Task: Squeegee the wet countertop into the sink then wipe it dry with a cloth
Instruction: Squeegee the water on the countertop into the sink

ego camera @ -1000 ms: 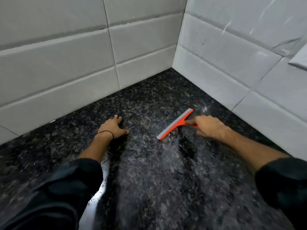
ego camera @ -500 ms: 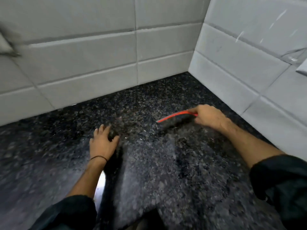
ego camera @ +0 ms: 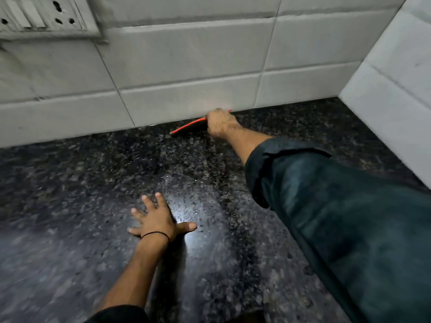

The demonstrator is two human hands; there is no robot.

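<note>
Now right hand (ego camera: 220, 124) pushed squeegee (ego camera: 187, 127) back against wall tiles (ego camera: 186, 99), left hand (ego camera: 158, 221) flat.

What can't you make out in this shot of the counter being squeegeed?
- Squeegee, head view: its handle is hidden inside the right hand; only the red blade edge shows.
- Sink and cloth: neither is in the frame.
- Switch plate: cut off by the top-left edge and blurred.
- Countertop: motion blur hides how wet the left side is.
- Left hand: flat, nothing held.
</note>
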